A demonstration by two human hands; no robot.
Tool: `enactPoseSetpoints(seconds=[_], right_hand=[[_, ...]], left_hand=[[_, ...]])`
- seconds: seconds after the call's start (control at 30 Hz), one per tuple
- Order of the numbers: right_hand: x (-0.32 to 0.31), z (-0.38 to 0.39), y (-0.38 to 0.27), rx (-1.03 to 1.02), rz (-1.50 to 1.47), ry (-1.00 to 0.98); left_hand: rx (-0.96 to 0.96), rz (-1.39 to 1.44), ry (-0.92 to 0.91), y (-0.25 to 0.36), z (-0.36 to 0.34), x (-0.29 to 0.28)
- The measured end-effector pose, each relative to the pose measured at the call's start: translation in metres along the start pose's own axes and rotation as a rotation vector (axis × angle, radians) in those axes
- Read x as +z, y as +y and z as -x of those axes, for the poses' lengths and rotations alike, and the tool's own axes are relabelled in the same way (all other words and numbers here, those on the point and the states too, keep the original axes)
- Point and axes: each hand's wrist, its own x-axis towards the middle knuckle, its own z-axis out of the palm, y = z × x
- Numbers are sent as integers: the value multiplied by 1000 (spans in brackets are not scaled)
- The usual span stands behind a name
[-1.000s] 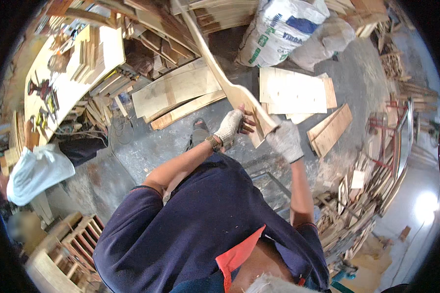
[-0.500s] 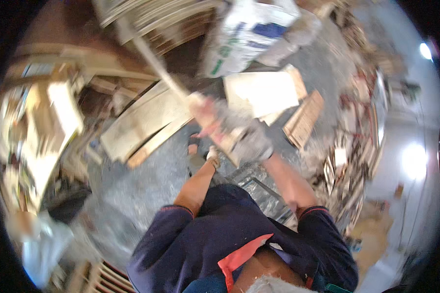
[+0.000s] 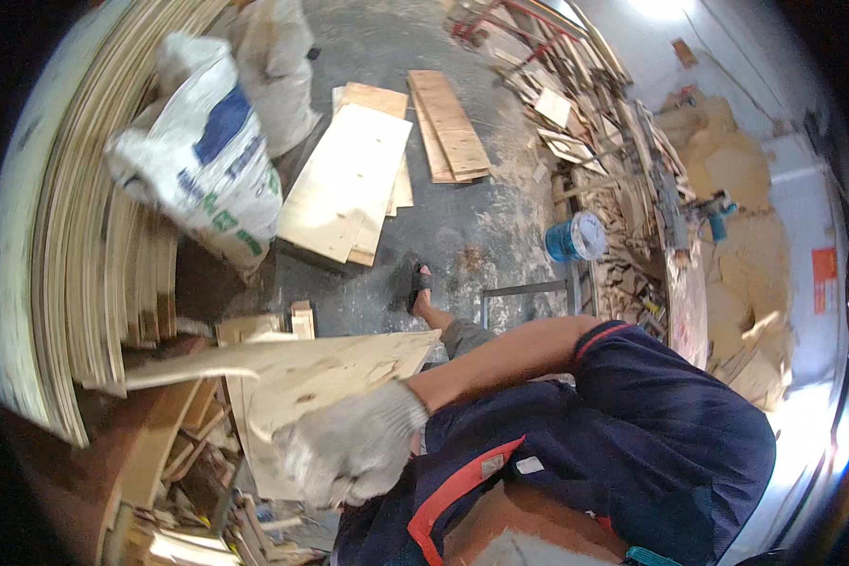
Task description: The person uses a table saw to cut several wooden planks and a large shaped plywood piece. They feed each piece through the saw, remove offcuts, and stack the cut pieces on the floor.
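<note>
Curved wooden strip (image 3: 187,372) looks already cut, one end by plywood panel's (image 3: 354,363) upper-left corner; remaining work unclear. Gloved right hand (image 3: 349,448): fingers curled (can't tell if clamped); left hand unseen.

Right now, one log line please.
right hand: gloved, near pale board, grip unclear; left hand: out of view; white sack: upper left

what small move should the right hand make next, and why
Probably best to hold the grey-white-gloved right hand steady and check clearance: the pale, slender, curved wooden strip nearby reaches toward the tall stack of thin wooden sheets. Whether they touch is unclear.
</note>
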Motion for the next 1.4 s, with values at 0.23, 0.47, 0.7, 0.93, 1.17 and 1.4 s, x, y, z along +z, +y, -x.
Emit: enactPoseSetpoints(seconds=[0.23,0.47,0.7,0.93,1.17,1.4], right_hand=[[-64,2,-51,-7,11,128],[-181,50,-147,-84,-422,18],[-294,94,-224,-138,-62,-43],[-443,207,-342,-268,-7,124],[-609,413,-412,-438,148,476],[-700,616,-414,-605,264,950]], left_hand=[[91,-195,56,25,4,18],[131,-432,29,5,56,113],[66,-673,-182,-59,81,290],[-107,-853,-579,-191,104,533],[67,-631,-679,-234,106,747],[397,-340,-539,-147,65,956]])
